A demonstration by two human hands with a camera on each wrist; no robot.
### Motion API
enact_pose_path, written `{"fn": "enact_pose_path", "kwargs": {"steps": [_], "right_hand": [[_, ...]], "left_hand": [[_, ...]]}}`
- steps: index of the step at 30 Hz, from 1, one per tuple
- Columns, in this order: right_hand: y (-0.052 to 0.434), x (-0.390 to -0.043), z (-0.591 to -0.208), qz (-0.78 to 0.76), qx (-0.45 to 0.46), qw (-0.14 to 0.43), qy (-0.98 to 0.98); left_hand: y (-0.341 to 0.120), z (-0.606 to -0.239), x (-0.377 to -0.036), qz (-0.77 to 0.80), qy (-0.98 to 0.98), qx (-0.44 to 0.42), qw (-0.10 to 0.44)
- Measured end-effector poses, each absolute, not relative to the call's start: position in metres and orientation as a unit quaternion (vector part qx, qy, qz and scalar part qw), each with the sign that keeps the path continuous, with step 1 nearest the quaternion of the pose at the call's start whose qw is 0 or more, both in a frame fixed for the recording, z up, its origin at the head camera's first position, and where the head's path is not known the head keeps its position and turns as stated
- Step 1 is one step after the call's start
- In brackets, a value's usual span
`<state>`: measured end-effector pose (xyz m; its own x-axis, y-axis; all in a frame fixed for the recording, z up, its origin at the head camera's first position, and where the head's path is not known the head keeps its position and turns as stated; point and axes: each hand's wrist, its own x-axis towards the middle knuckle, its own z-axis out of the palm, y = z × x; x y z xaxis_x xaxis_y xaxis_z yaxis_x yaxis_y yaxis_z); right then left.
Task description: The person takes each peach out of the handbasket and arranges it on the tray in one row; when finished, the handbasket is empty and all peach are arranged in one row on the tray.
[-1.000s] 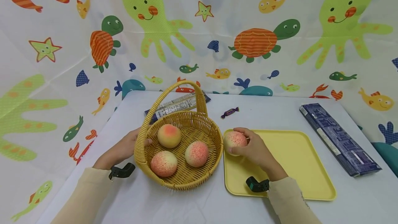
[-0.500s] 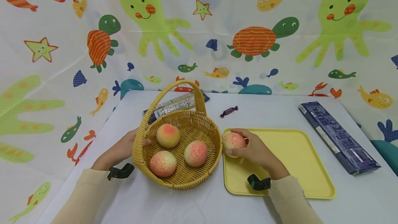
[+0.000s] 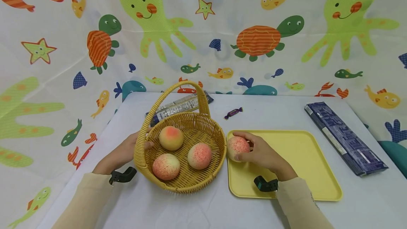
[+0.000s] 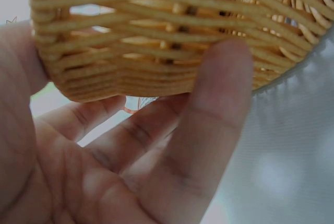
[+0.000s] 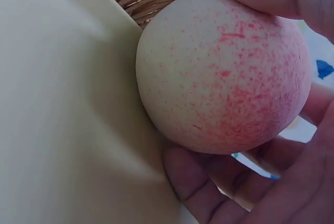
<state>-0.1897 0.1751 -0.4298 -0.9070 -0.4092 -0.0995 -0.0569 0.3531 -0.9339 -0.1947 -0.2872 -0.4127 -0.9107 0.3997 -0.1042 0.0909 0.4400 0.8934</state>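
Since a second ago the right hand (image 3: 259,153) has barely shifted, gripping a peach (image 3: 237,147) at the yellow tray's (image 3: 305,172) nine-o'clock edge. The left hand (image 3: 127,150), fingers curled, steadies the basket (image 3: 203,130). Judged next: a careful release or lift.

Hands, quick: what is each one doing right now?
Left hand: fingers around the basket rim, holding it.
Right hand: closed around a peach over the yellow tray.
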Motion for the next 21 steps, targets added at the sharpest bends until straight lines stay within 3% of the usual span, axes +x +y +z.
{"fn": "enact_pose_path", "kwargs": {"steps": [21], "right_hand": [[0.1678, -0.1886, -0.4271, -0.522, -0.138, 0.132, 0.831]], "left_hand": [[-0.2871, -0.4132, -0.1948, 0.497, 0.843, 0.136, 0.154]]}}
